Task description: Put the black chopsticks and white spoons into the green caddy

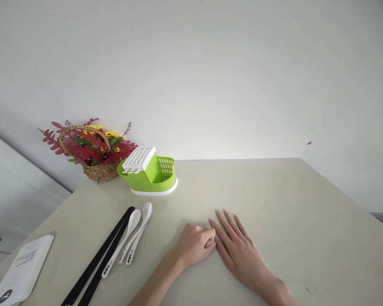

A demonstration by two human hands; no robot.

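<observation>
My left hand rests on the table in a closed fist, with nothing showing in it. Beside it my right hand lies flat, palm down, its fingers stretched out. The two hands are very close at the left thumb and the right fingertips. To the left of my fist lie white spoons with small printed marks on their handle ends. Alongside them are several black chopsticks in two loose bundles. Farther back stands a green utensil holder with a slotted white top and a white base.
A wicker basket of red leaves and yellow artificial flowers stands at the back left, against the holder. At the near left corner lies a white flat object with dark print. A pale wall rises behind the table's back edge.
</observation>
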